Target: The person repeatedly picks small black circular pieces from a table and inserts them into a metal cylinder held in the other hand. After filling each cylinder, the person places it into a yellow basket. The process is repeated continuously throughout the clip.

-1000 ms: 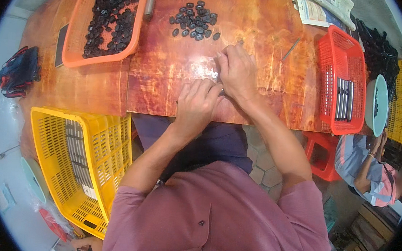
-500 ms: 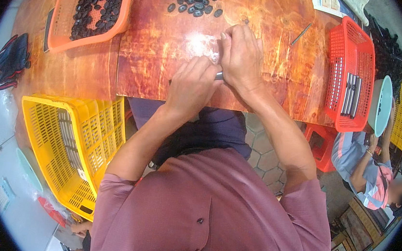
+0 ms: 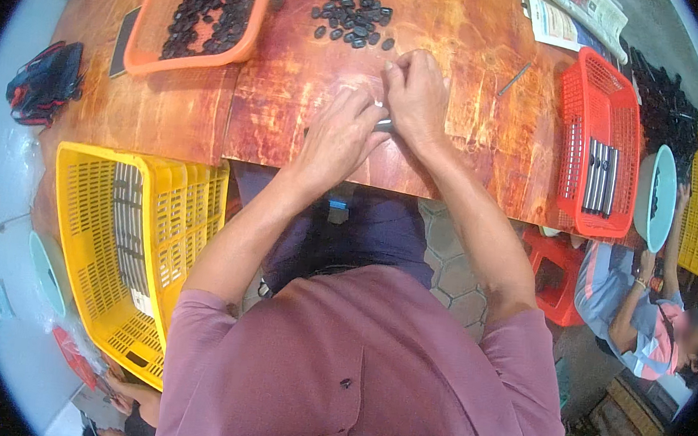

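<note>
My left hand point(image 3: 343, 129) is closed over a slim metal bar point(image 3: 385, 126) near the table's front edge. A short silver-and-dark stretch of the bar shows between my hands; the rest is covered by my fingers. My right hand point(image 3: 418, 94) is just to the right, its heel against or close by the bar's end. Its fingers are curled in, and what they hold, if anything, is hidden. Beyond my hands, a loose pile of small black oval pieces point(image 3: 358, 19) lies on the wooden table point(image 3: 297, 62).
An orange basket point(image 3: 141, 65) of black pieces stands at the far left. A red basket point(image 3: 570, 147) with several silver bars point(image 3: 601, 177) is on the right, near a thin rod point(image 3: 514, 79) and papers point(image 3: 557, 21). Left of me is a yellow crate point(image 3: 188, 228); a co-worker point(image 3: 649, 331) sits right.
The view has shifted, so the table and baskets appear displaced. My hands stay together at the bar, with my left fingers slightly rearranged on it.
</note>
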Available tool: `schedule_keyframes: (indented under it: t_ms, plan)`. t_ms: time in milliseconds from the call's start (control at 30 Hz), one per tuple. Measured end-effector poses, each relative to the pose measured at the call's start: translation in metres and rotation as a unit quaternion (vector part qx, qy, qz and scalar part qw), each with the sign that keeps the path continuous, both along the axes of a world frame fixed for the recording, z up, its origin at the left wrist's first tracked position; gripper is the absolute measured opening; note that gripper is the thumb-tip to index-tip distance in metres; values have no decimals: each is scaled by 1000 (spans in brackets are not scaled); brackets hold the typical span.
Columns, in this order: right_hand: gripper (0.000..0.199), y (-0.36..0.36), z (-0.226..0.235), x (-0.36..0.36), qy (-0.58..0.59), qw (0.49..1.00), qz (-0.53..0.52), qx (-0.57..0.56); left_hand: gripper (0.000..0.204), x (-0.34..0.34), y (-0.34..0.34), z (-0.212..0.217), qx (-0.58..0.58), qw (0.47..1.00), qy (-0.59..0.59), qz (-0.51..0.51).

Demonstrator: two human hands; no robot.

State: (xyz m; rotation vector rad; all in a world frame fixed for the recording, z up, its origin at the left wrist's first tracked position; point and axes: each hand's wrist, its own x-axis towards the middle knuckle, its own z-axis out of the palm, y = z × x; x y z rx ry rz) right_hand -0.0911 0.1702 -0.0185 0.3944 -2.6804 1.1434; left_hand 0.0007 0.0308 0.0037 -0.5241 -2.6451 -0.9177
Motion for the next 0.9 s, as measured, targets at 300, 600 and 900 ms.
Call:
schedule_keyframes:
  t_ms: [300, 600, 900]
  plan:
    - [20, -3, 8, -6, 25, 993, 36, 112, 29, -3, -1, 3, -20, 1000, -6, 20]
    - [17, -3, 2, -3, 74, 991, 49, 104, 28, -2, 0, -9, -29, 999, -3, 23]
    - [24, -4, -1, -8, 1, 996, -10, -86, 32, -6, 1, -4, -63, 997, 32, 29]
